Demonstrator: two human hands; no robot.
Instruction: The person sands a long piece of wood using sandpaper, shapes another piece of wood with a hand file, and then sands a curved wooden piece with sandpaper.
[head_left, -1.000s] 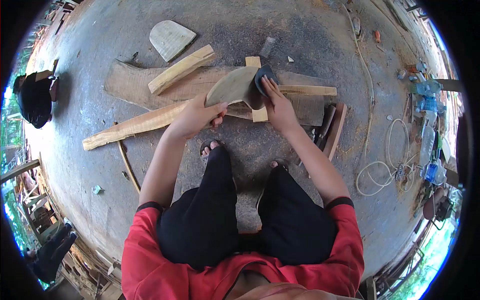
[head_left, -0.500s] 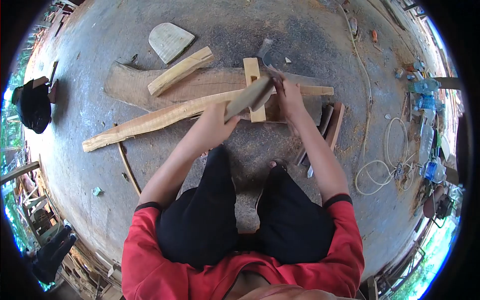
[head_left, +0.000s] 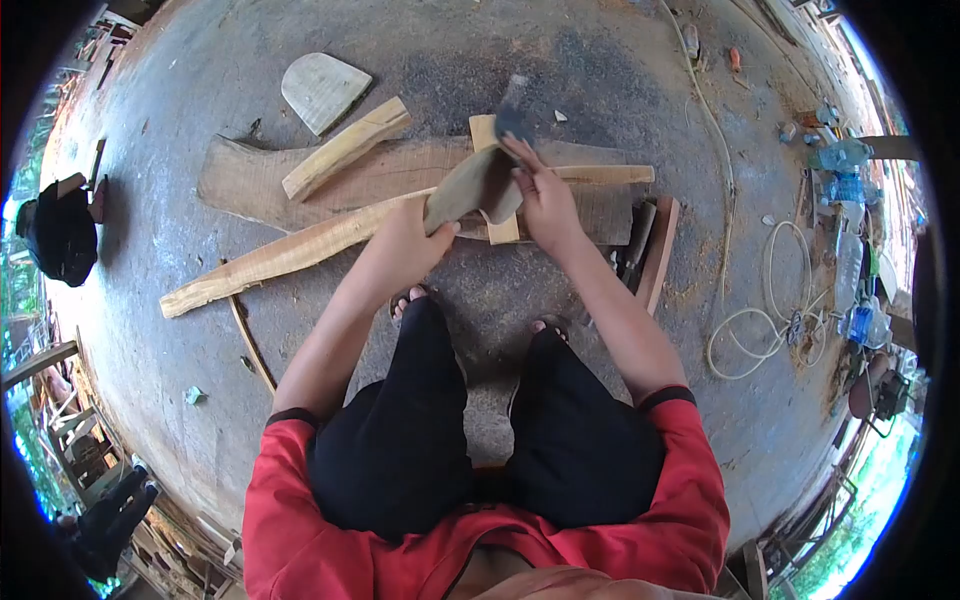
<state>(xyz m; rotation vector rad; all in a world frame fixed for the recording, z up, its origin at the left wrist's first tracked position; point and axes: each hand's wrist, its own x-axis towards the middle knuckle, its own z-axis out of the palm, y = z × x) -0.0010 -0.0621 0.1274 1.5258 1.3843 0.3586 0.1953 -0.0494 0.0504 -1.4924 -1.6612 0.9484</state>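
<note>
My left hand (head_left: 402, 250) is closed around the near end of a bent, flexible strip that looks like sandpaper (head_left: 462, 188), grey-brown on one face and darker on the other. At its far part, my right hand (head_left: 548, 200) pinches the strip between thumb and fingers. The strip's dark end (head_left: 512, 105) curls up beyond the right fingers. Beneath the hands, a short pale wood piece (head_left: 504, 232) lies across a long curved wooden bar (head_left: 290, 245). Both rest over a wide brown plank (head_left: 250, 180) on the floor; the strip and hands hide where the pieces cross.
A short wood block (head_left: 345, 148) lies on the plank, with a round-topped board (head_left: 325, 90) behind it. A reddish wood piece (head_left: 662, 255) leans right of my right forearm. Cable (head_left: 745, 340) and plastic bottles (head_left: 850, 188) are at the right. A thin stick (head_left: 252, 345) lies left.
The strip has turned and bowed more between my hands, showing more of its face. My left hand has shifted slightly left, and the right fingers have straightened along the strip. The view has shifted slightly.
</note>
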